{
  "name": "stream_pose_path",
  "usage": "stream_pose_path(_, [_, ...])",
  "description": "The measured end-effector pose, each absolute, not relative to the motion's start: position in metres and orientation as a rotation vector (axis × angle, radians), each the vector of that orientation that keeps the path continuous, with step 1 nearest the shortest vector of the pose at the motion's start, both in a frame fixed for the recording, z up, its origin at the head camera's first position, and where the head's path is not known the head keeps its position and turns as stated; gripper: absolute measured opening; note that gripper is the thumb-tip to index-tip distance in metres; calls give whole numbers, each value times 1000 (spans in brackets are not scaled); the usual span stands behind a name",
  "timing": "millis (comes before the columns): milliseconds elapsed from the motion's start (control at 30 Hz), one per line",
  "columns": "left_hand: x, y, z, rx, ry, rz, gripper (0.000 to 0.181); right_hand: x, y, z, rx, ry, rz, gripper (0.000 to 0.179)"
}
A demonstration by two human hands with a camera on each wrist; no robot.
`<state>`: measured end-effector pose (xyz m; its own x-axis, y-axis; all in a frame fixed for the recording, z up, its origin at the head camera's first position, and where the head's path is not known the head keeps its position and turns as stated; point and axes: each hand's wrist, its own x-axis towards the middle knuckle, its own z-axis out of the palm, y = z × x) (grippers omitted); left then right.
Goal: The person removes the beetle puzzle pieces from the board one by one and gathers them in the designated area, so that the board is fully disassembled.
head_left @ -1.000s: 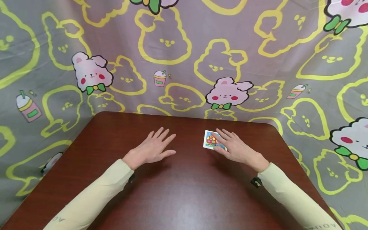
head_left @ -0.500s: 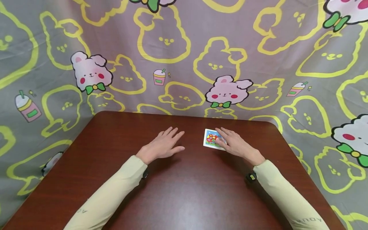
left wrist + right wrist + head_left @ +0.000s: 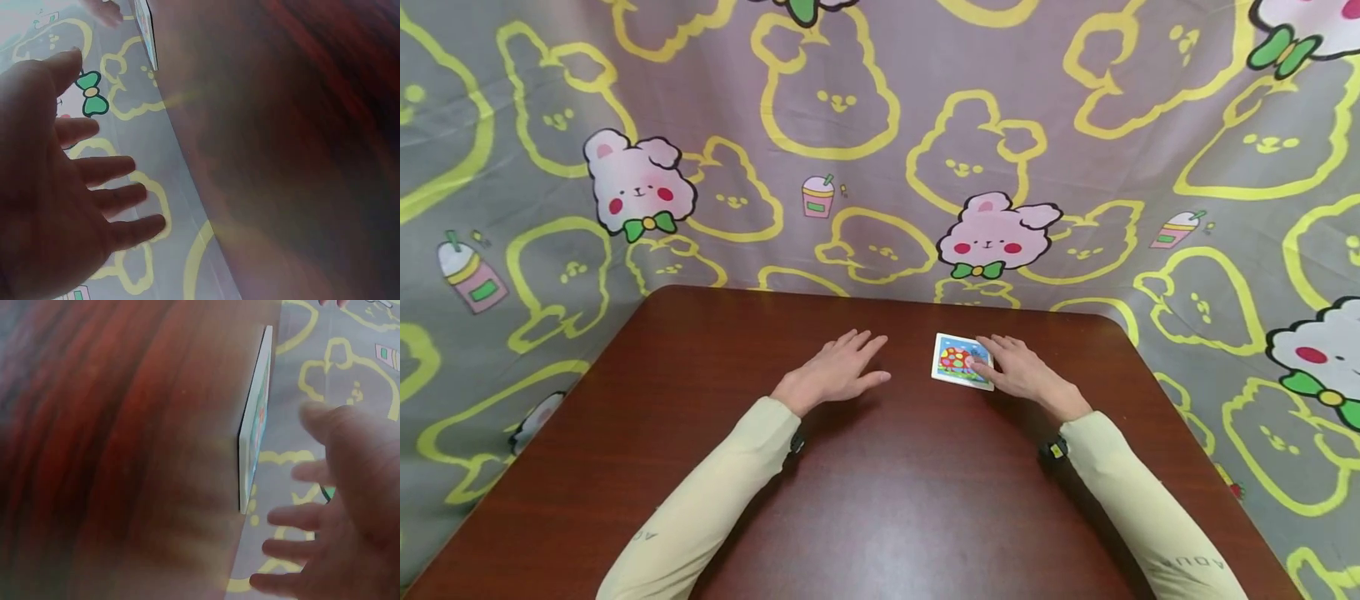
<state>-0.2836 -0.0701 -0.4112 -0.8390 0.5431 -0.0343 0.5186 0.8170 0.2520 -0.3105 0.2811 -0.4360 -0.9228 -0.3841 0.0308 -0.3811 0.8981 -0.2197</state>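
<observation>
A square picture puzzle board (image 3: 951,367) with a white border and a red spotted ladybird on it lies flat on the brown table (image 3: 880,467). My right hand (image 3: 1026,371) hovers at its right edge, fingers spread, the thumb overlapping the picture in the head view. In the right wrist view the board (image 3: 255,425) shows edge-on as a thin slab, with a gap between it and the hand (image 3: 350,506). My left hand (image 3: 835,371) is held palm down over the table, left of the board, fingers straight and holding nothing. Its spread fingers also show in the left wrist view.
A grey curtain (image 3: 842,242) with yellow outlines and pink-cheeked rabbit faces hangs behind the table and along both sides. The table's far edge lies just beyond the board. Dark wrist cameras (image 3: 1055,450) sit under both sleeves.
My left hand has moved right, closer to the board. The right hand has drawn slightly to the right, uncovering more of the picture. The board stays in place.
</observation>
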Motion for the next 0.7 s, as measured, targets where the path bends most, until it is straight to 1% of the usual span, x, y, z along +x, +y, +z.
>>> stream_pose_path(200, [-288, -70, -413, 761, 2854, 369, 74, -312, 282, -441, -545, 2997, -281, 74])
stream_pose_path(433, [-292, -67, -415, 748, 2833, 392, 73, -311, 280, -440, -509, 2934, -276, 73])
stream_pose_path(700, [-296, -60, -421, 717, 2821, 365, 72, -310, 275, -435, -533, 2882, -290, 71])
